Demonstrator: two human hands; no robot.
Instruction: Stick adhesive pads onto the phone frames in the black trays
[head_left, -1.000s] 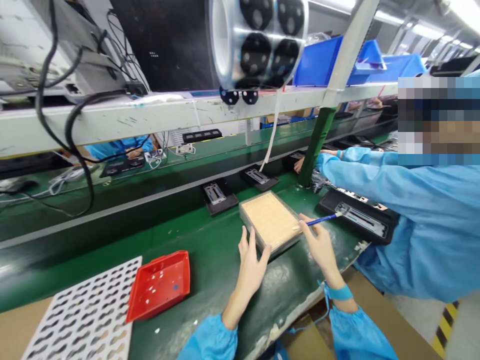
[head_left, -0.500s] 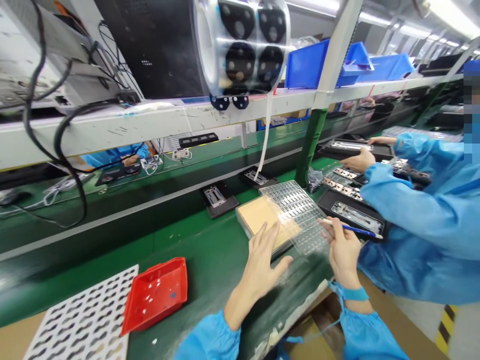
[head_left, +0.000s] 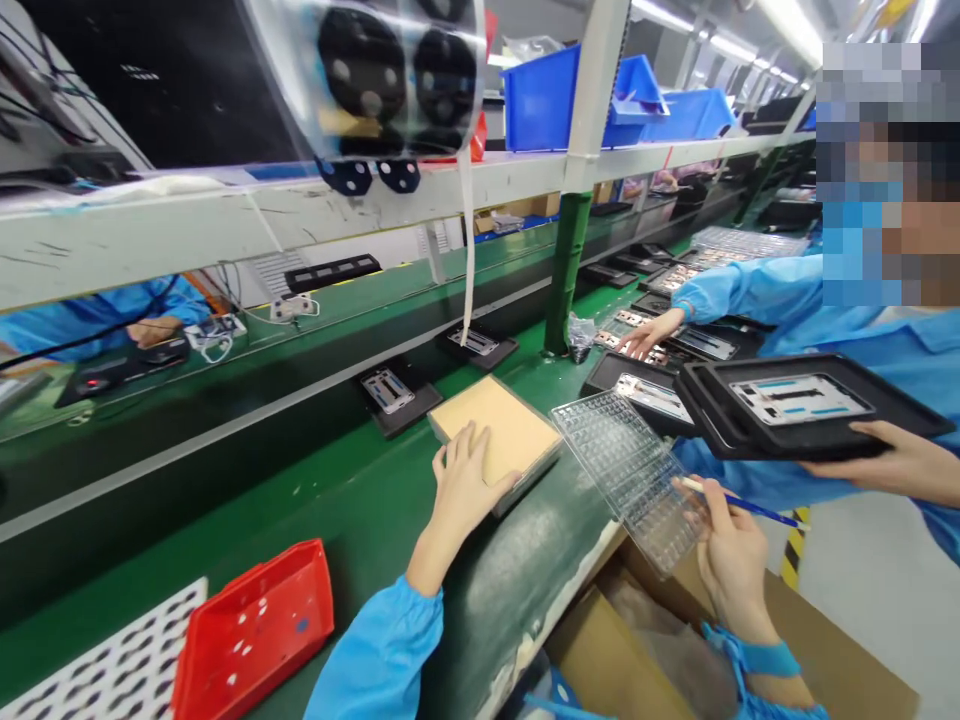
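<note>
My left hand (head_left: 463, 484) lies flat with fingers apart on the near corner of a tan, square tray stack (head_left: 504, 430) on the green bench. My right hand (head_left: 726, 543) is closed on a clear plastic grid tray (head_left: 628, 470), held tilted off the bench edge to the right of the stack. The same hand also pinches a thin blue pen-like tool (head_left: 757, 509) that points right.
A co-worker in a blue coat (head_left: 780, 300) stands at the right, holding a black tray (head_left: 806, 405) over other black trays. A red bin (head_left: 255, 630) and a white perforated sheet (head_left: 97, 670) lie near left. Black fixtures (head_left: 394, 395) ride the conveyor. Cardboard boxes (head_left: 622, 660) sit below.
The clear grid tray has come off the tan stack and moved right, over the bench edge, in my right hand. My left hand settled flat on the stack. The co-worker picked up a black tray.
</note>
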